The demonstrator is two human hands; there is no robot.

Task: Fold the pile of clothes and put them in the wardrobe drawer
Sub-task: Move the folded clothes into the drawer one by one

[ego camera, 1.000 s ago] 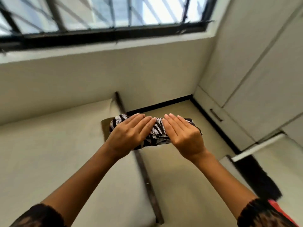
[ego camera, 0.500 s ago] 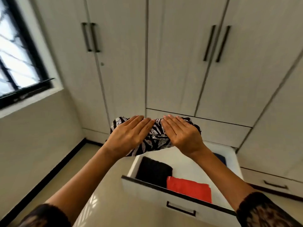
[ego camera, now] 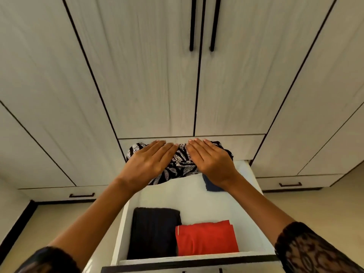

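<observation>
A folded black-and-white leaf-patterned garment [ego camera: 180, 166] hangs above the back of the open white wardrobe drawer [ego camera: 120, 233]. My left hand [ego camera: 149, 162] holds its left part and my right hand [ego camera: 210, 160] holds its right part. The fingers of both hands lie flat on top, and the thumbs are hidden beneath the cloth. In the drawer's front lie a folded black piece [ego camera: 153, 233] and a folded red piece [ego camera: 206, 239] side by side. A dark blue piece [ego camera: 211, 186] shows at the back right under my right wrist.
Tall white wardrobe doors [ego camera: 157, 75] with black bar handles [ego camera: 202, 24] rise behind the drawer. Closed drawers with black handles sit low at the left [ego camera: 81, 195] and right [ego camera: 290, 184]. The drawer's middle floor [ego camera: 177, 196] is bare.
The view swung from the window and floor round to the wardrobe. Both hands carried the patterned garment over the open drawer, now above its back part.
</observation>
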